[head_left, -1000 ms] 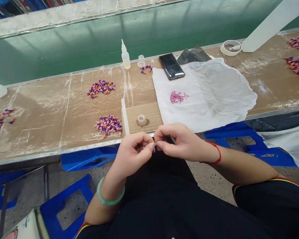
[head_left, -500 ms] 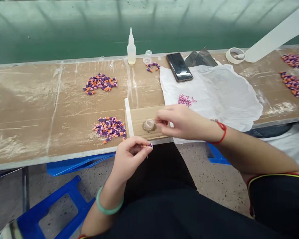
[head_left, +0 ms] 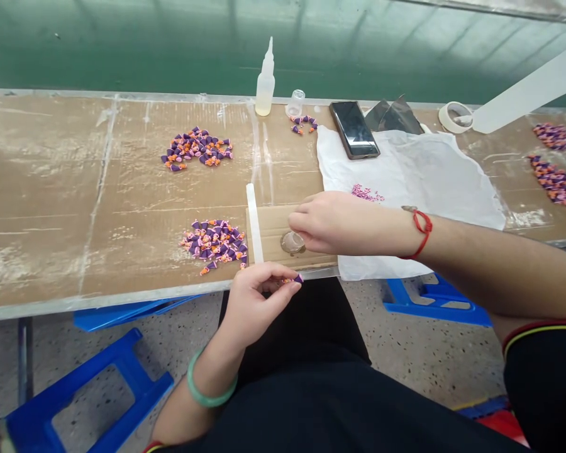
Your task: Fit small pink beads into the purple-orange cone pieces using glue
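My left hand (head_left: 257, 301) hovers just below the table's front edge, its fingers pinched on a small purple and orange bead (head_left: 295, 279). My right hand (head_left: 332, 221) reaches over the cardboard piece (head_left: 268, 226), fingers closed right above a small clear glue cup (head_left: 292, 242); whatever they hold is too small to make out. A pile of purple and orange beads (head_left: 214, 238) lies just left of the cardboard. A white strip (head_left: 254, 222) runs along the cardboard's left side.
Farther back lie another bead pile (head_left: 197, 148), a glue bottle (head_left: 265, 86), a small clear jar (head_left: 295, 102), a phone (head_left: 354, 129), and tape roll (head_left: 454, 116). White paper (head_left: 429, 176) carries tiny pink beads (head_left: 366, 192). More beads (head_left: 557, 179) lie far right. Blue stools (head_left: 89, 390) stand below.
My hands were pinched together over my lap; my right hand has since moved forward to the glue cup while my left stays low with the bead. The view tilted downward.
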A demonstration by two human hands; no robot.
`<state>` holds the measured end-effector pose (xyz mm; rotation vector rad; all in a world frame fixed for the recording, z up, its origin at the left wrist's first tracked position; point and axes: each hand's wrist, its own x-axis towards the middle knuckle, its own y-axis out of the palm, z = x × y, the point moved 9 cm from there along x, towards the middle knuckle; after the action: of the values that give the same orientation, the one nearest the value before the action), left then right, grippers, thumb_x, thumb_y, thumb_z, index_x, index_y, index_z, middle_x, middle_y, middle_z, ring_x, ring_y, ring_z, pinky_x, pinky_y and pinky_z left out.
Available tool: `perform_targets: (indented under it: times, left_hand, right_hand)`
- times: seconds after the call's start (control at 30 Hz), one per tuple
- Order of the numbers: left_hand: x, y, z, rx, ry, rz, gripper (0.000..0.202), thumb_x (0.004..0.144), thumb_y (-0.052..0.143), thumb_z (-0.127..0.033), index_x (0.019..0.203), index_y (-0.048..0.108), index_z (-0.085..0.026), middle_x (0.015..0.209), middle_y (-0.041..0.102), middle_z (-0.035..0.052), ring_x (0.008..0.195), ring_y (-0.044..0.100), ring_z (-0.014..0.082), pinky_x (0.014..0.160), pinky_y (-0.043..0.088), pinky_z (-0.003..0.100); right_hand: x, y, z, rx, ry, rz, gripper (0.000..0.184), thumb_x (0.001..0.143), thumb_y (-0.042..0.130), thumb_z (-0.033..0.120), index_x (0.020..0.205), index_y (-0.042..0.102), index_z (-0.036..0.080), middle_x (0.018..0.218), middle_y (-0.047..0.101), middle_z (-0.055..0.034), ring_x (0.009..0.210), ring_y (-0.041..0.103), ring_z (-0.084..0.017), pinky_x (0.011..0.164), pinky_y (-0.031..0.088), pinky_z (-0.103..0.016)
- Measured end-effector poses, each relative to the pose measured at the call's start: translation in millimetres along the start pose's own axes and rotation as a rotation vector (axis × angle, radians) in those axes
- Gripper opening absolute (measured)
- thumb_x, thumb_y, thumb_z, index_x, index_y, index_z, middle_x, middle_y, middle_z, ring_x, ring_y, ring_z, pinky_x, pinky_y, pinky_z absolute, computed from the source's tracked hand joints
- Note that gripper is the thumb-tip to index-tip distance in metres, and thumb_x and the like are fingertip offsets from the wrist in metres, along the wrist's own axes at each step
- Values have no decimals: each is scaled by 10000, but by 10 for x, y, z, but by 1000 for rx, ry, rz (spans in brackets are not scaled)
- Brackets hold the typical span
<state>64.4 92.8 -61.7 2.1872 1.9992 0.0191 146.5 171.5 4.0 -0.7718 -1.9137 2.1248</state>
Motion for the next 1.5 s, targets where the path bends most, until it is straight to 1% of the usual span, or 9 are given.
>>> perform_targets:
  times: [0.07, 0.17, 0.27, 0.37, 0.6, 0.73, 0.93, 1.17, 1.5]
  left_hand:
    - [2, -14, -13, -85, 14, -31, 49, 731, 794, -154, 773, 784, -176, 721, 767, 41, 593, 696, 117, 552, 550, 152]
    - [-11, -49, -73, -277, 66, -100, 91, 729, 827, -138, 778, 786, -202, 757, 786, 24, 608, 716, 110, 553, 573, 141]
    - [-46, -60, -201, -395, 161, -136, 128, 745, 845, -132, 809, 791, -229, 791, 794, 7, 683, 748, 114, 594, 600, 137]
    - [-95, -26, -335, -388, 246, -130, 153, 764, 841, -115, 844, 796, -238, 825, 795, 5, 761, 764, 121, 650, 621, 145]
    - [-209, 97, -455, -269, 325, -119, 228, 798, 803, -70, 904, 799, -272, 874, 793, -18, 825, 766, 111, 726, 633, 153]
    - [-249, 144, -496, -223, 352, -113, 245, 801, 793, -57, 913, 797, -275, 882, 792, -21, 821, 763, 109, 713, 631, 151]
    - [-261, 199, -537, -184, 378, -108, 252, 799, 789, -47, 916, 798, -271, 876, 792, -19, 820, 759, 104, 722, 623, 142]
    - [-258, 242, -543, -180, 361, -100, 267, 794, 785, -38, 896, 802, -284, 865, 795, -34, 813, 757, 92, 756, 618, 136]
    - [-238, 265, -527, -203, 328, -133, 208, 793, 801, -79, 865, 813, -274, 835, 797, -22, 763, 758, 106, 708, 623, 148]
  right_hand:
    - [-39, -76, -28, 119, 23, -31, 200, 857, 538, 170, 664, 488, 186, 599, 498, -15, 556, 382, -131, 551, 238, -296]
    - [-154, -187, -40, 509, 47, -100, 165, 859, 530, 191, 696, 505, 184, 635, 558, -4, 583, 469, -114, 560, 329, -265]
    - [-283, -157, -9, 940, 106, -93, 131, 906, 520, 264, 816, 573, 184, 803, 693, -32, 728, 632, -131, 621, 445, -246]
    - [-386, -98, 69, 1147, 160, -69, 138, 905, 541, 305, 843, 581, 189, 830, 702, -30, 754, 648, -133, 623, 474, -239]
    - [-541, -228, 223, 1095, 65, -152, 119, 854, 529, 226, 765, 580, 165, 644, 562, 32, 570, 451, -75, 508, 356, -210]
    - [-617, -245, 237, 1081, 62, -194, 93, 823, 524, 183, 781, 602, 154, 659, 593, 24, 586, 478, -76, 524, 365, -204]
    - [-680, -257, 239, 1047, 46, -223, 120, 839, 533, 211, 771, 611, 149, 639, 585, 21, 576, 479, -78, 517, 357, -206]
    - [-736, -290, 252, 994, 18, -251, 125, 827, 520, 189, 753, 611, 145, 643, 580, 19, 585, 473, -79, 536, 369, -209]
    - [-792, -387, 299, 854, 4, -344, 106, 827, 535, 168, 777, 626, 146, 638, 607, 29, 545, 493, -61, 515, 340, -180]
